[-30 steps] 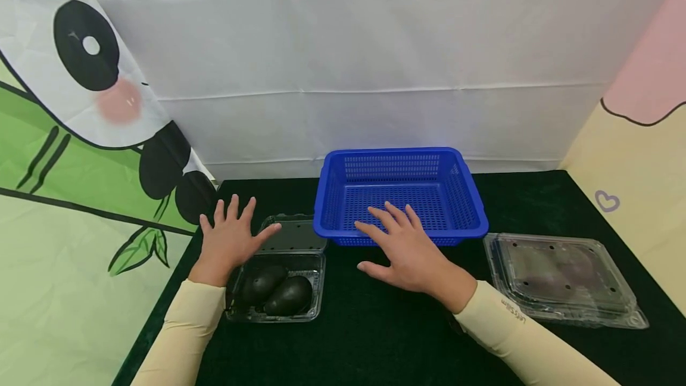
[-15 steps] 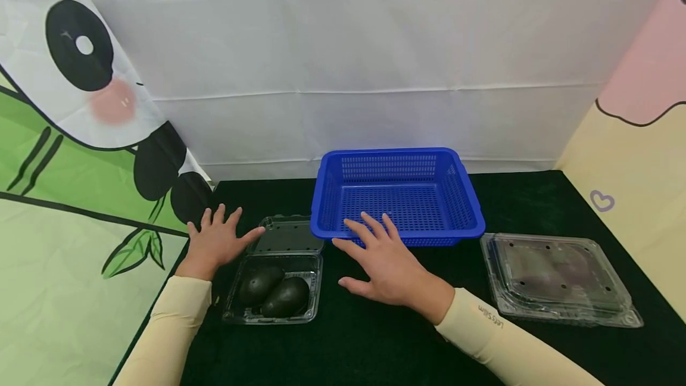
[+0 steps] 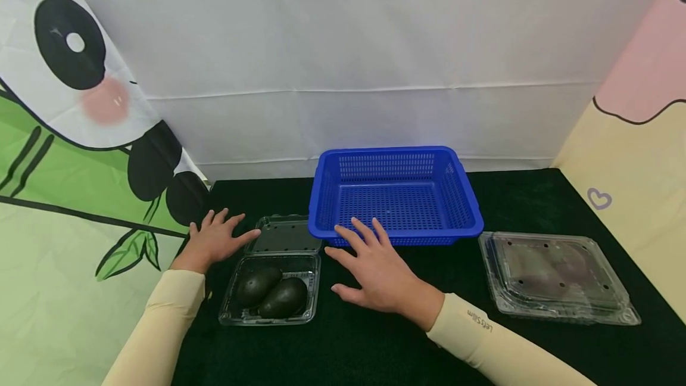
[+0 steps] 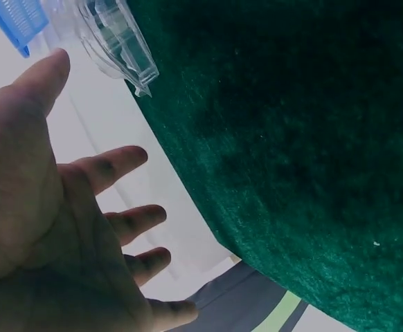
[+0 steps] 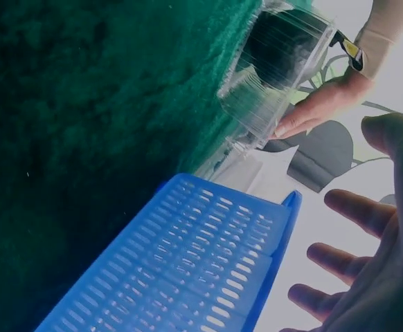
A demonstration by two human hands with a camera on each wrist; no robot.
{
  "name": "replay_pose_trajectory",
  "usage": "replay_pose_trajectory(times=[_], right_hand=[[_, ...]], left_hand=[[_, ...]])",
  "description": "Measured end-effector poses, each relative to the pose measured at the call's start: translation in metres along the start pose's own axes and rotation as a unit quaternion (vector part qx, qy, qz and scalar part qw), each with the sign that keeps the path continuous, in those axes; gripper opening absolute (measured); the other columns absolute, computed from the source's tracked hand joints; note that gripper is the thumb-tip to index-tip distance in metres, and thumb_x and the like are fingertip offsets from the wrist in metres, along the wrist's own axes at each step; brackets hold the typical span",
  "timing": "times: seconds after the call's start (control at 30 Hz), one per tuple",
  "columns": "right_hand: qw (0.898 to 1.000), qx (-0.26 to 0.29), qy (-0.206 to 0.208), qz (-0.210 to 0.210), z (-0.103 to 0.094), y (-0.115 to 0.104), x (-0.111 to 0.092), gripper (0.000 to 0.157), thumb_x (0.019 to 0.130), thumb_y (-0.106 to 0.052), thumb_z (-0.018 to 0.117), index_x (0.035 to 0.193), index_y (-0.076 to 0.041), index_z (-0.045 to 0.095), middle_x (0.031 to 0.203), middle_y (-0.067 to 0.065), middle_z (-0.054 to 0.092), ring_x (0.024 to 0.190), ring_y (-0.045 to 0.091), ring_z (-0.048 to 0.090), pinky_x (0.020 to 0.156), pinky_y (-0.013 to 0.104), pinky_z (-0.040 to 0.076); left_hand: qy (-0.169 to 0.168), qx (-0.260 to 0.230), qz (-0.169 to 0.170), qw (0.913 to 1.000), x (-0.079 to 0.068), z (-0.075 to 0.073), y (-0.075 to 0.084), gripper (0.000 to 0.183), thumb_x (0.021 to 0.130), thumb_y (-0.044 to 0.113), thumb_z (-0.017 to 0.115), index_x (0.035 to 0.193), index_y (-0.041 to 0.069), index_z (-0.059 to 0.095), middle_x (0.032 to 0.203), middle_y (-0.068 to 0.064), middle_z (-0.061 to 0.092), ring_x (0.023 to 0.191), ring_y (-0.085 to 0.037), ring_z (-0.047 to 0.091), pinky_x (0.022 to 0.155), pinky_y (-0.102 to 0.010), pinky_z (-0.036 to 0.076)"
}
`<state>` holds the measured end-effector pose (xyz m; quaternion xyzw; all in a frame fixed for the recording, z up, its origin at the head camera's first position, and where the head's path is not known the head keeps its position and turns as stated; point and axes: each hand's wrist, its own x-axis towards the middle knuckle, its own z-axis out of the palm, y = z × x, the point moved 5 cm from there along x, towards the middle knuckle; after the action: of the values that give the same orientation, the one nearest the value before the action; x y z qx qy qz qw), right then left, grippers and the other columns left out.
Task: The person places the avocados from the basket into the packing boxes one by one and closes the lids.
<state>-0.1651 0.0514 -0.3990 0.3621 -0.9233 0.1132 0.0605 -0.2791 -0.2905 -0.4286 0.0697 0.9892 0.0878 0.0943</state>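
Note:
In the head view, two dark avocado-shaped fruits (image 3: 284,298) lie in a clear plastic clamshell box (image 3: 313,314), its lid (image 3: 284,236) folded back flat behind it. My left hand (image 3: 211,242) hovers with spread fingers at the box's upper left, thumb over the lid's edge, holding nothing. To the right of the box, my right hand (image 3: 375,273) is spread above the cloth, fingertips overlapping the front rim of a blue plastic basket (image 3: 396,195). The basket has nothing in it. In the right wrist view the basket's slotted side (image 5: 187,256) stands before the right hand's spread fingers (image 5: 359,211).
A second clear clamshell box (image 3: 560,279), its lid down, lies at the right with blurry pale and purplish contents. Dark green cloth (image 3: 375,350) covers the table. A white sheet (image 3: 375,46) hangs behind, with printed cartoon sheets at the left and right.
Both hands have drifted left and slightly lower in the head view, fingers still spread. The view itself has shifted a little; boxes, fruits and basket stay in place.

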Motion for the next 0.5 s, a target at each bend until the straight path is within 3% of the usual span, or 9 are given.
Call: replay_pose_trajectory(times=[0.5], right_hand=[[1.000, 0.011, 0.001, -0.010, 0.0088, -0.0034, -0.0004, 0.065, 0.098, -0.063, 0.058, 0.152, -0.027, 0.051, 0.168, 0.007, 0.028, 0.155, 0.039, 0.015, 0.120, 0.066, 0.007]], left_hand=[[-0.024, -0.004, 0.029, 0.9993, 0.0067, 0.0067, 0.0025, 0.062, 0.101, 0.052, 0.060, 0.141, 0.005, 0.060, 0.159, -0.037, 0.025, 0.146, -0.062, 0.008, 0.107, -0.084, 0.004]])
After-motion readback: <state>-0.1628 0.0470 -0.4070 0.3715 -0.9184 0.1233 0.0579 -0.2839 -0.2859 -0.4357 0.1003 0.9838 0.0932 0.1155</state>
